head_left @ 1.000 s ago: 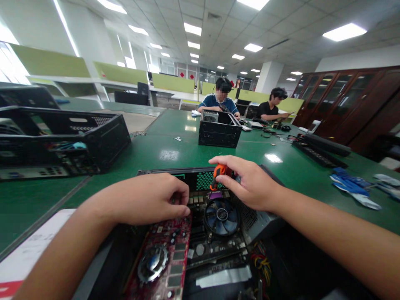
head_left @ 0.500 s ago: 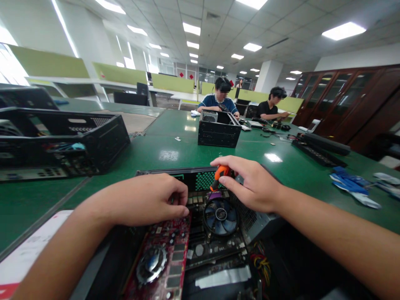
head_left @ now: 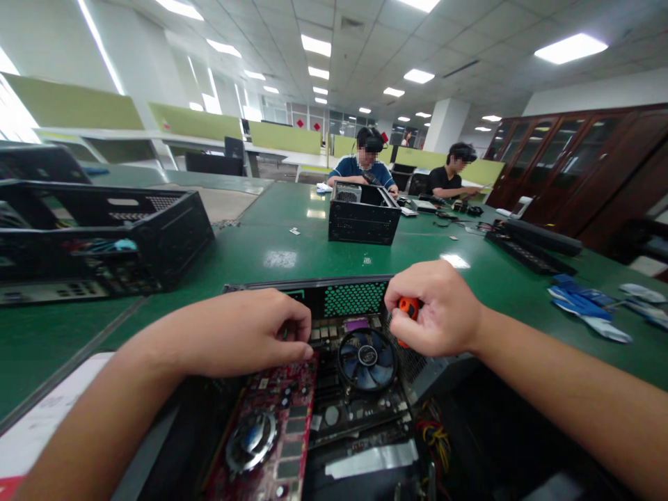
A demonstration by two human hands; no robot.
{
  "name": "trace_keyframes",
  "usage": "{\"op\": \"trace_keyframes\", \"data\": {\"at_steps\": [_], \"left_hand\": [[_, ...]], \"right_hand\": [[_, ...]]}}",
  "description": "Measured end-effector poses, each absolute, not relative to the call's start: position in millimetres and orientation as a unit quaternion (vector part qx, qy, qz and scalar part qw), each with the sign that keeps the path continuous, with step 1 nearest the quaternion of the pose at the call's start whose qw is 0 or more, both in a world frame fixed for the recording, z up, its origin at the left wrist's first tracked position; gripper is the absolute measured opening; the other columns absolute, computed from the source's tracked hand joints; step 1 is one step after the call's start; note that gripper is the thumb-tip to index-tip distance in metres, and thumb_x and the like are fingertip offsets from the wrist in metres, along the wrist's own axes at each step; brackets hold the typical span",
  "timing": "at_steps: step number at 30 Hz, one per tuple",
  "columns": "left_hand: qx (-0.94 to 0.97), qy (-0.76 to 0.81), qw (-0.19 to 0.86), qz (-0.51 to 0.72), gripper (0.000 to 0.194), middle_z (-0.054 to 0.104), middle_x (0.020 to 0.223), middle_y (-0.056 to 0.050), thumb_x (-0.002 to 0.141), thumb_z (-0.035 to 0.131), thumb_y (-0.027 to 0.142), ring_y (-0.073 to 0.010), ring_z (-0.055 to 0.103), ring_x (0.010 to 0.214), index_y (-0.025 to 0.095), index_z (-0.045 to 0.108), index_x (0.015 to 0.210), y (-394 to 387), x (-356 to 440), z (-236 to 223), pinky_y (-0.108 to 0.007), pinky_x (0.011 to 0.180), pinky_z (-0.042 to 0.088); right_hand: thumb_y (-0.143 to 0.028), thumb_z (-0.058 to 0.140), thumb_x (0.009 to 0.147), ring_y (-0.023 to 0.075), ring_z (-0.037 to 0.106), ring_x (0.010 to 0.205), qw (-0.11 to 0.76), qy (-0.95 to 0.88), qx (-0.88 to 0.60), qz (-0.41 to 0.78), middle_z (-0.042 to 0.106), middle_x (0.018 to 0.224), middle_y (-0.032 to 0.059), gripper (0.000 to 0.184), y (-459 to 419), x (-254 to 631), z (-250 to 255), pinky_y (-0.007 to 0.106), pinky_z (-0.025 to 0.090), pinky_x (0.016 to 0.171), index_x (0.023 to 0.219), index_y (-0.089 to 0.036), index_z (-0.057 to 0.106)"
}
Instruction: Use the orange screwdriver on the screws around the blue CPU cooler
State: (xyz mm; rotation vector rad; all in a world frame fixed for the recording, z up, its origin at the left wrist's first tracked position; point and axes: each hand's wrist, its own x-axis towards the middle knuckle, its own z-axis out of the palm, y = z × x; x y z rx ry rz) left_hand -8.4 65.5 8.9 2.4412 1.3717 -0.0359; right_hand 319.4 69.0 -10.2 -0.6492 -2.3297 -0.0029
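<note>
My right hand (head_left: 435, 309) is wrapped round a screwdriver (head_left: 408, 308) with an orange handle, above the right side of an open computer case (head_left: 261, 285). The screwdriver's shaft is hidden. My left hand (head_left: 261, 330) is closed at the far end of a red graphics card (head_left: 295, 417), thumb at its corner; the curled fingertips are partly hidden. The card lies tilted inside the case and bears a round silver fan (head_left: 252, 440). Beside it, a black CPU fan (head_left: 367, 356) sits on the motherboard (head_left: 334, 416).
Another open case (head_left: 177, 229) stands at the left on the green table (head_left: 271, 257). A smaller black case (head_left: 362, 221) is ahead, with two people seated behind it. Blue-and-white gloves (head_left: 589, 309) lie at the right. Coloured cables (head_left: 434, 435) bunch inside the near case.
My right hand has moved right and towards me with the screwdriver, its fingers now curled tighter round the handle. My left hand stays at the graphics card.
</note>
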Motion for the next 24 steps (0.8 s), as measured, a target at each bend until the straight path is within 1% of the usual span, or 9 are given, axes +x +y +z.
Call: {"op": "trace_keyframes", "data": {"at_steps": [8,12,20,24], "left_hand": [[0.858,0.485,0.165,-0.019,0.026,0.090,0.089,-0.002,0.097,0.079,0.059,-0.0275,0.080,0.080,0.036,0.088,0.090,63.7,-6.6,11.6,-0.040,0.072,0.053],[0.860,0.483,0.166,-0.014,0.027,0.091,0.090,-0.003,0.096,0.080,0.061,-0.0286,0.082,0.081,0.037,0.088,0.090,65.0,-7.9,10.7,-0.041,0.073,0.054],[0.856,0.490,0.162,-0.033,0.026,0.092,0.092,-0.002,0.096,0.078,0.059,-0.0289,0.083,0.083,0.036,0.088,0.092,62.9,-5.8,11.4,-0.041,0.074,0.053],[0.850,0.499,0.161,-0.048,0.028,0.093,0.095,-0.002,0.097,0.076,0.061,-0.0290,0.085,0.086,0.036,0.088,0.094,64.1,-3.3,11.6,-0.040,0.075,0.053]], "right_hand": [[-0.020,0.066,0.083,0.0163,0.060,0.054,0.371,-0.902,-0.222,-0.007,0.071,0.061,-0.0021,0.013,67.2,320.4,-7.7,0.030,0.043,0.061,0.072,-0.026,0.072],[-0.020,0.067,0.084,0.0166,0.061,0.054,0.367,-0.907,-0.207,-0.011,0.073,0.062,-0.0022,0.014,66.8,319.2,-7.4,0.031,0.045,0.062,0.073,-0.026,0.072],[-0.018,0.068,0.086,0.0170,0.063,0.054,0.364,-0.914,-0.179,-0.013,0.075,0.065,-0.0020,0.014,65.1,319.1,-6.5,0.032,0.048,0.062,0.076,-0.026,0.073],[-0.017,0.070,0.091,0.0158,0.065,0.054,0.358,-0.920,-0.162,0.000,0.077,0.066,-0.0019,0.018,65.0,320.4,-6.3,0.030,0.048,0.062,0.077,-0.025,0.077]]}}
